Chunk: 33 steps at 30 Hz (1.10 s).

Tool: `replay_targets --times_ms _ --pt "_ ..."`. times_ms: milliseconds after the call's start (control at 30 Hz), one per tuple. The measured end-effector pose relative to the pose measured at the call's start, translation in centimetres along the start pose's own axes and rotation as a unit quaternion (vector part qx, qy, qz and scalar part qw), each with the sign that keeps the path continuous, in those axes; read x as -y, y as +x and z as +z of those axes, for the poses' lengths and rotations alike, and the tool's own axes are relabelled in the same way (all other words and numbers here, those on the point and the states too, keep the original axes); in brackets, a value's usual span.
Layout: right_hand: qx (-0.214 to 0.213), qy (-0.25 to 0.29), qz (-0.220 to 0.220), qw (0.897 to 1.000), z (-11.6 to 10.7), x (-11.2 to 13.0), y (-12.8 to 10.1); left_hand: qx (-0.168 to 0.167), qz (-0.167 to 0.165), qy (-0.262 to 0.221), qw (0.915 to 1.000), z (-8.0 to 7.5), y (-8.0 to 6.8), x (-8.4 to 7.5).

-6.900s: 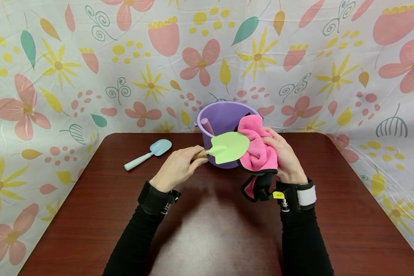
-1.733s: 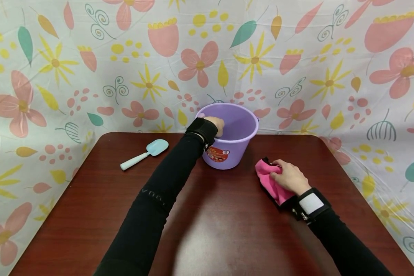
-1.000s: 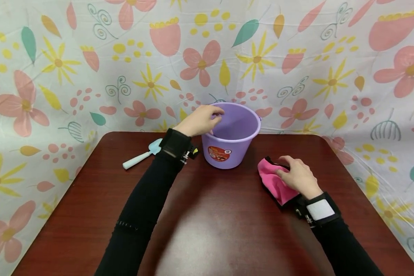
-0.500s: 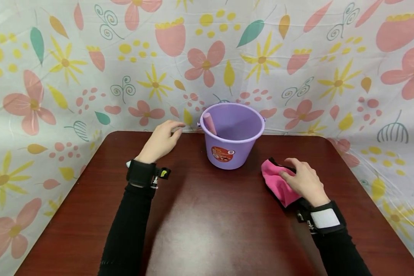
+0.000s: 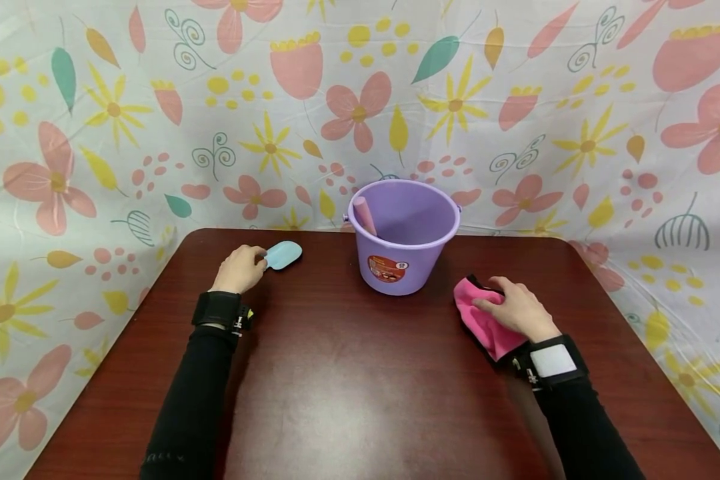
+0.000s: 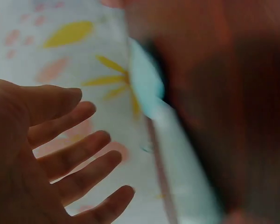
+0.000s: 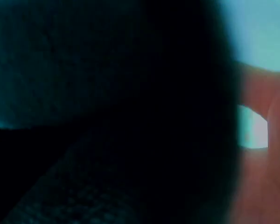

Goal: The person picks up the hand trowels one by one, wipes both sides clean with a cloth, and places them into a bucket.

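My left hand [image 5: 253,260] hovers over the handle of a light blue toy scoop [image 5: 283,254] at the table's back left and hides that handle. In the left wrist view the left hand [image 6: 70,149] is spread with straight fingers, and the blurred blue scoop [image 6: 147,81] lies just beyond them, untouched. My right hand [image 5: 504,305] lies on a crumpled pink cloth [image 5: 485,327] on the table's right side, its fingers curled over the cloth's far edge. The right wrist view is dark and blocked.
A purple bucket [image 5: 423,263] stands at the back centre of the dark wooden table [image 5: 360,387], with a pink handle [image 5: 363,215] leaning inside it. A floral sheet [image 5: 156,133] hangs behind and at both sides.
My left hand has left the bucket's rim and moved left and down to the blue scoop. The right hand has stayed on the pink cloth. The green trowel held earlier is out of sight.
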State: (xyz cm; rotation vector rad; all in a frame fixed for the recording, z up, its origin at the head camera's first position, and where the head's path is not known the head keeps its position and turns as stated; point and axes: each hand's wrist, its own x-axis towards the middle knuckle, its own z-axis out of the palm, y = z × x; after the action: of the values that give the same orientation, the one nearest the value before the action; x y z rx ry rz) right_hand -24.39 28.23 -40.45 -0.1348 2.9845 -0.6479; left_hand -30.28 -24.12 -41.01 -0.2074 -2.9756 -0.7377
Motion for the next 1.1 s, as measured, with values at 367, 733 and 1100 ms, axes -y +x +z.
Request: replay_targets --times_ms 367,733,1100 --pt "0.098 -0.024 -0.004 0.995 -0.1 -0.1 2.1 0.037 -0.077 0.054 0.9949 0.6 1.3 3.4" --pt "0.15 -0.063 -0.005 0.987 0.0 -0.9 4.3 0.083 -0.101 0.067 0.9891 1.2 2.3 3.7" --pt "0.148 -0.041 -0.008 0.988 0.1 -2.1 5.5 0.147 -0.104 0.061 0.9818 1.5 2.8 3.8"
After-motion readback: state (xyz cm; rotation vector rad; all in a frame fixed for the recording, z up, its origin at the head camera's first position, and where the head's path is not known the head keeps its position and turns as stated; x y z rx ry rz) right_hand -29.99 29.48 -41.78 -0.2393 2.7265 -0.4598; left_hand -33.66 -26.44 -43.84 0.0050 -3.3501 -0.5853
